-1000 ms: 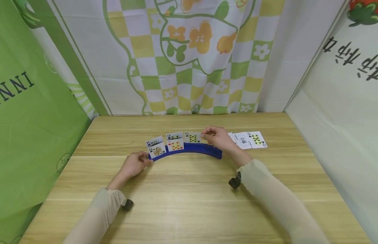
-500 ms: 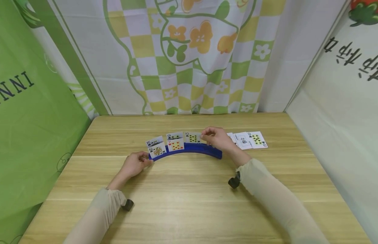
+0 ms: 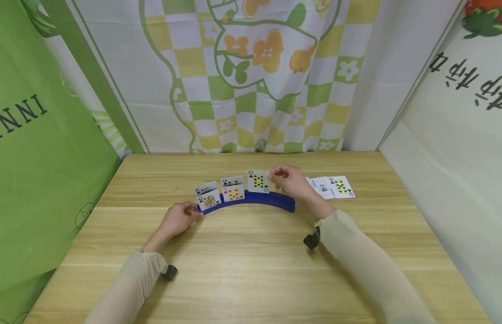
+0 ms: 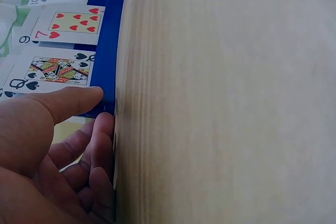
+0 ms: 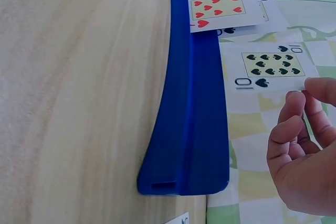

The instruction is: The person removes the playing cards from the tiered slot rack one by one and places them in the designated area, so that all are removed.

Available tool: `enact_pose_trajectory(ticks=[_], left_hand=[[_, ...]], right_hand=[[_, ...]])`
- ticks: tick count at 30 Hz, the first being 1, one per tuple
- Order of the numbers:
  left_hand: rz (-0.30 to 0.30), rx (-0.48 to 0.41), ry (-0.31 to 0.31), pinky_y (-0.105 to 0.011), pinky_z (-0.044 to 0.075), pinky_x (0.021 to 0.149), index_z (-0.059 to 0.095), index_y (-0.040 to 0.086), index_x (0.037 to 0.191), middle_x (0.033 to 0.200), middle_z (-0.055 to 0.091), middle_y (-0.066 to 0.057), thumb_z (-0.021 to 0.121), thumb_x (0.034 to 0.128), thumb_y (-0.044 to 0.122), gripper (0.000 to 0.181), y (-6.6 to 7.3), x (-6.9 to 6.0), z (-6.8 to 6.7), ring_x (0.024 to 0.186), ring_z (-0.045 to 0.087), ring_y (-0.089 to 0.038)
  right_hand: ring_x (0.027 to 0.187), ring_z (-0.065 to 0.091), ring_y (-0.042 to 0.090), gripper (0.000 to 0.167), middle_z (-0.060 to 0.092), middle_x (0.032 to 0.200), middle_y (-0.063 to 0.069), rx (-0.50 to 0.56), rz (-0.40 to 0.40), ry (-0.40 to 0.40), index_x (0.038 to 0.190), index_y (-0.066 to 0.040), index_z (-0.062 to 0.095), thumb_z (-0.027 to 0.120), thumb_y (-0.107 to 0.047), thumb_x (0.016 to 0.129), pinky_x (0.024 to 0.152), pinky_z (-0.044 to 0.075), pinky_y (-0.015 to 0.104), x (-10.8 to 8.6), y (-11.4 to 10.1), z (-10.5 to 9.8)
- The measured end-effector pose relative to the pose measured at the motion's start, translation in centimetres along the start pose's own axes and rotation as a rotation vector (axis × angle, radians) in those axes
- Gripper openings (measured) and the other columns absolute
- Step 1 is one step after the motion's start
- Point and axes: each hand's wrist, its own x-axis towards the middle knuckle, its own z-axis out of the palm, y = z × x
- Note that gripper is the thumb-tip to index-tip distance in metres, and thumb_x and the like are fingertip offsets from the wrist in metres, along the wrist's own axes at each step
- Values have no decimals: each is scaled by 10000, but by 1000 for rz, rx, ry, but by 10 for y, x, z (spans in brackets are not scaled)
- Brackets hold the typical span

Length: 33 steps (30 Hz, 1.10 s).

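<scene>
A curved blue card holder lies on the table. My left hand holds its left end, the thumb on top in the left wrist view. Near that end stand a queen of spades and, behind it, a king. To their right a seven of hearts stands before a nine. My right hand pinches the edge of a ten of spades between thumb and fingers; in the right wrist view the card is beyond the blue holder, not touching it.
On the table, right of my right hand, lie several overlapping cards, a white one and one with a yellow centre among them. A patterned curtain hangs behind the table's back edge, with fabric walls at both sides.
The ten of spades has risen in my right hand and now shows more of its face above the holder. My left hand has stayed at the holder's left end.
</scene>
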Motion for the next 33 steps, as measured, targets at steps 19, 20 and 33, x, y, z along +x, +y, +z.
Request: enact_pose_trajectory(ticks=[19,20,33], left_hand=[[-9,4,-5,-277,453,631,670,3,1160,887,704,-72,731,894,291,397,1,0,0,707,571,-155],[-10,3,-7,-277,453,631,668,3,1162,887,704,-71,729,896,291,397,1,0,0,708,571,-154],[-8,-5,-12,-278,455,639,667,7,1170,891,707,-66,731,893,290,402,1,0,-1,711,572,-151]], right_hand=[[708,517,146,186,590,849,-1,17,-8,6,1113,-96,649,611,-232,991,543,397,217,-6,-5,-7],[705,516,146,186,589,839,-3,22,-7,7,1113,-91,649,611,-226,990,539,395,216,-7,-6,-7],[725,531,172,214,587,785,-30,46,15,16,1119,-54,645,613,-211,976,585,427,246,-14,-5,-19]])
